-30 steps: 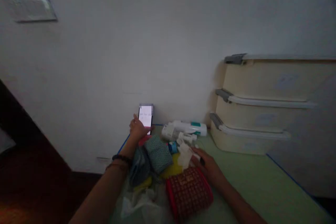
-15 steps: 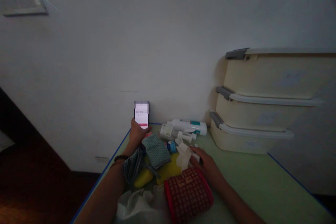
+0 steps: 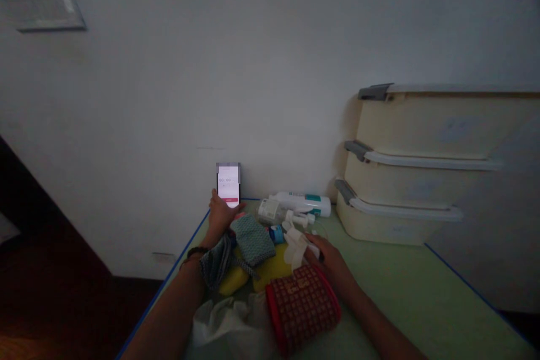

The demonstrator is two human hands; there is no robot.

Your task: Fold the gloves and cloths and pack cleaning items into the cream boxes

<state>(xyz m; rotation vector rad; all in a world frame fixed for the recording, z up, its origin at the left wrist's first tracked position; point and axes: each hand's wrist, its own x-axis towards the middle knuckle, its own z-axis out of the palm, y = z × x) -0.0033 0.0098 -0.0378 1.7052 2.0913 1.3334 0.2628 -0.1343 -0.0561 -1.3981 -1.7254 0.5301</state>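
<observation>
Head view: your L hand (image 3: 221, 216) is closed on the 1 phone (image 3: 229, 194), thumb at its R edge, fingers at its L edge. Phone is upright near the wall (image 3: 270, 79), at the table's far L corner, screen lit & facing you, w/ 1 red bar low on it. You've 2 bands (image 3: 196, 251) on the L wrist.

Your R hand (image 3: 331, 264) is curled round 1 small white item (image 3: 312, 248), fingers above, thumb below; can't tell how firm the grip is. 1 pale floppy piece (image 3: 296, 250) is just beside it, touching.

Btwn your hands: 1 teal cloth (image 3: 253, 240), 1 striped cloth (image 3: 216, 264) by your L wrist, plus 2 yellow patches (image 3: 270, 274) under/beside them; can't tell if they're 1 thing or 2. 1 small blue item (image 3: 276, 234) sits R of the teal cloth.

Behind: 2 bottles lying down, 1 white bottle (image 3: 301, 202) w/ green on its label & 1 clear bottle (image 3: 270, 211) w/ a white pump, in front of it.

Nearest you: 1 red check pouch (image 3: 301, 306) & 1 whitish bag (image 3: 223, 320), crumpled, L of it.

On the R, 3 cream bins (image 3: 388, 228) stacked on the green table (image 3: 405, 287), 1 grey latch showing on each. 1 panel (image 3: 46, 8) is up on the wall, far L.
</observation>
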